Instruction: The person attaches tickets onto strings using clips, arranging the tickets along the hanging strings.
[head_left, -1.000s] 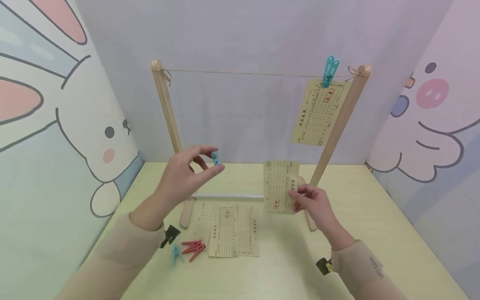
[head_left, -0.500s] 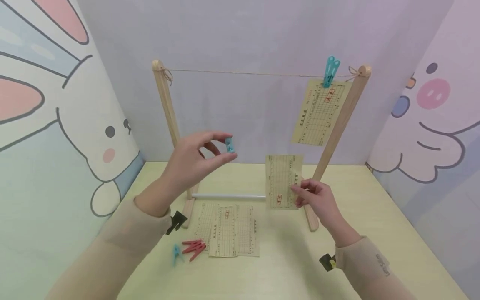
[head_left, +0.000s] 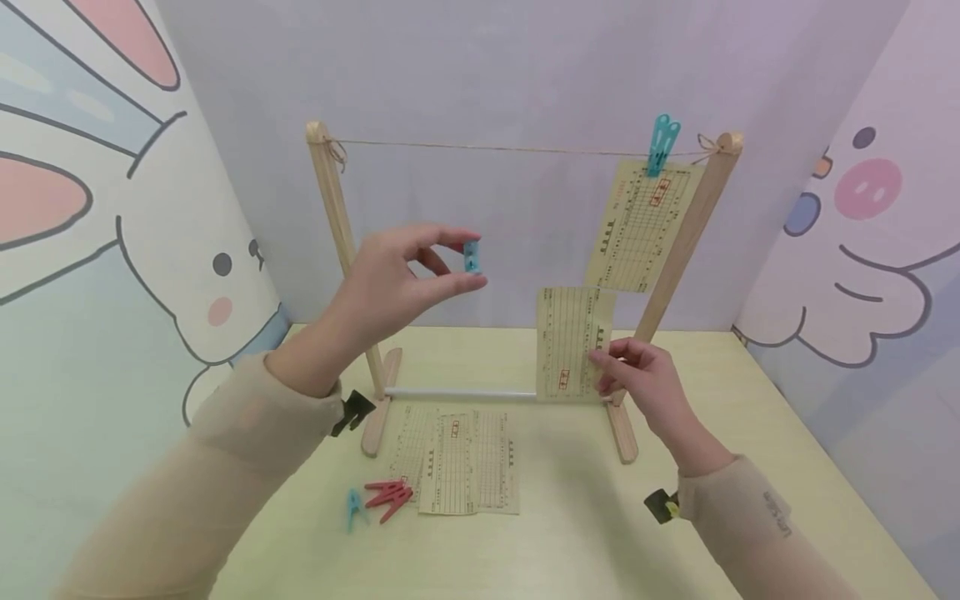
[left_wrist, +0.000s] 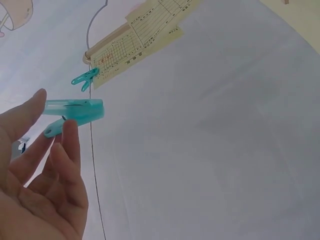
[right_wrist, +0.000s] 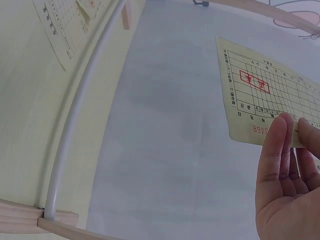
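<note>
Far left, on the wall: cartoon rabbit. Below it, beige left sleeve with a small black piece at the cuff. Crossed low down by the left arm: wooden left post, with its foot on the bench. Near the front of the bench: loose blue peg, then red pegs in an overlapping cluster.

Left hand raised above the bench, with grip clamped on the held peg, pinched between thumb and finger. In left wrist view, handles toward the palm, nose pointing away. In head view, lower than the string and apart from it. On the bench beneath: three paper slips, printed, overlapping side by side, just beside the red cluster. Beyond these, white rod low between the posts.

Right of centre: held slip, upright in the air, red box stamp near the lower edge. Right hand at its right edge, with grip clamped on the paper, between thumb and fingers. Just above: hung slip, fixed to the string by the teal peg. Contact between upper and lower paper: cannot tell. Then wooden right post, beige right sleeve, and wall pig at far right.
</note>
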